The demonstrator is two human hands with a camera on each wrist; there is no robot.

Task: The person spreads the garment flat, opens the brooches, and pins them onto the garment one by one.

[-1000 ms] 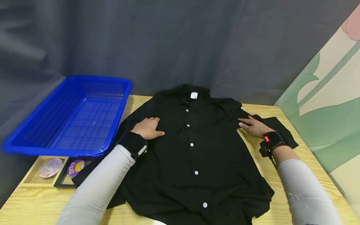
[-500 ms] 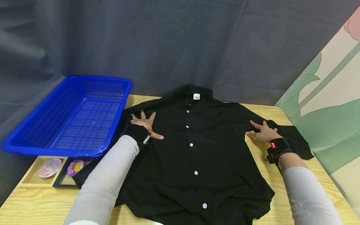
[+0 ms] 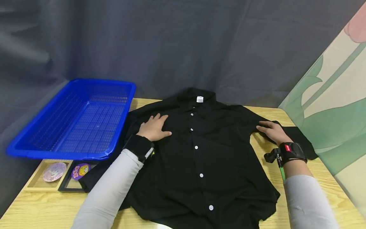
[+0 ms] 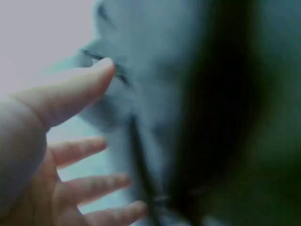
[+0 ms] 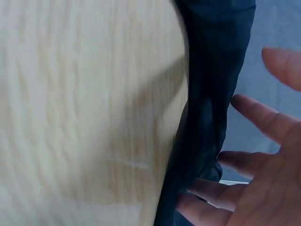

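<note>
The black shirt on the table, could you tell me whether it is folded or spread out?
Spread out: the black shirt lies flat and buttoned, front up, on the table, its sleeve reaching right.

Blue basket (image 3: 85, 117) and trays (image 3: 54, 178) crowd the left; bare table (image 3: 323, 181) lies right.

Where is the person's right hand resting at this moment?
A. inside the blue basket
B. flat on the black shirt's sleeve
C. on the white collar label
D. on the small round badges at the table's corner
B: the right hand lies with straight fingers on the sleeve of the black shirt, far from the blue basket.
</note>
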